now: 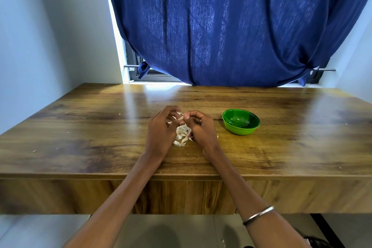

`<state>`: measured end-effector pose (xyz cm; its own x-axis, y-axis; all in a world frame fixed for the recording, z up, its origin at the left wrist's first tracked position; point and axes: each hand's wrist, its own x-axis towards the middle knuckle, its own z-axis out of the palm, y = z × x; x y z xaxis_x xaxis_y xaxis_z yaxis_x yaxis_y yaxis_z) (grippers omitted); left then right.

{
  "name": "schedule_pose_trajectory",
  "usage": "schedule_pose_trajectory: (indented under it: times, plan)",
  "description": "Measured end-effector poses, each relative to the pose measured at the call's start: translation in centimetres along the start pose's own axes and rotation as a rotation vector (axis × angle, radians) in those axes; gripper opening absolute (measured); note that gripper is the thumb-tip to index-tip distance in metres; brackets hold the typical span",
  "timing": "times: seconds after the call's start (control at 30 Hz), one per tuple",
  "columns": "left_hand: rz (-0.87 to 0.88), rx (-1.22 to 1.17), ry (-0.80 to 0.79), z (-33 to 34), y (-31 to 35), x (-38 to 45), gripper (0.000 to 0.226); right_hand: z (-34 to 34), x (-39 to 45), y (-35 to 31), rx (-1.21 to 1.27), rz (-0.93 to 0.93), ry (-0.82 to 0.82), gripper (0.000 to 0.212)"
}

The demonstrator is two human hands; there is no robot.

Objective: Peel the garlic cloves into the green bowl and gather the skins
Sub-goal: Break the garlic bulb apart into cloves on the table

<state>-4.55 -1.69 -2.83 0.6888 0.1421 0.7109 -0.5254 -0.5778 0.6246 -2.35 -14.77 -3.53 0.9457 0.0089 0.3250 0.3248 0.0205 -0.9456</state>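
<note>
hands: left (pixel 161 127), right (pixel 198 127) curled, pinching garlic clove (pixel 179 117) | above skins (pixel 182 134)

Glossy wood-grain counter (pixel 281 147), smooth, catching window glare. Shiny green bowl (pixel 241 122), maybe plastic. Papery, matt, pale garlic skins (pixel 182 136). Soft matt blue cloth curtain (pixel 231 26). Polished metal bangle (pixel 258 215).

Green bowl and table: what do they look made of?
Green bowl: probably glossy plastic or enamelled metal, going by the uniform colour and bright reflections inside. Table: wood or wood-grain laminate with a semi-gloss finish, since window glare streaks across its printed-looking grain.
</note>
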Motion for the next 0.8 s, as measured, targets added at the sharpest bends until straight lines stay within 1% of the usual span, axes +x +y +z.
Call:
schedule_pose_trajectory:
  times: [0.13, 0.27, 0.37, 0.53, 0.67, 0.8]
  plan:
    - [-0.007, -0.03, 0.023, -0.09, -0.12, -0.06, 0.028, 0.17, 0.29, 0.61, -0.079, -0.023, -0.052, 0.009]
    - [0.015, -0.027, -0.004, -0.01, -0.03, -0.07, 0.02, 0.1, 0.51, 0.73, -0.128, -0.015, -0.076, 0.012]
    - [-0.026, -0.076, -0.01, -0.06, 0.15, -0.08, 0.015, 0.17, 0.57, 0.8, -0.188, -0.04, -0.091, 0.012]
    - [-0.265, -0.248, -0.045, 0.21, 0.3, 0.08, 0.023, 0.35, 0.52, 0.75, -0.269, -0.166, -0.092, 0.018]
    - [-0.459, -0.489, -0.094, 0.51, 0.19, 0.28, 0.023, 0.66, 0.63, 0.73, -0.316, -0.275, -0.062, 0.019]
    - [-0.618, -0.728, -0.161, 0.23, 0.29, 0.42, 0.018, 0.78, 0.42, 0.57, -0.375, -0.38, -0.025, 0.03]
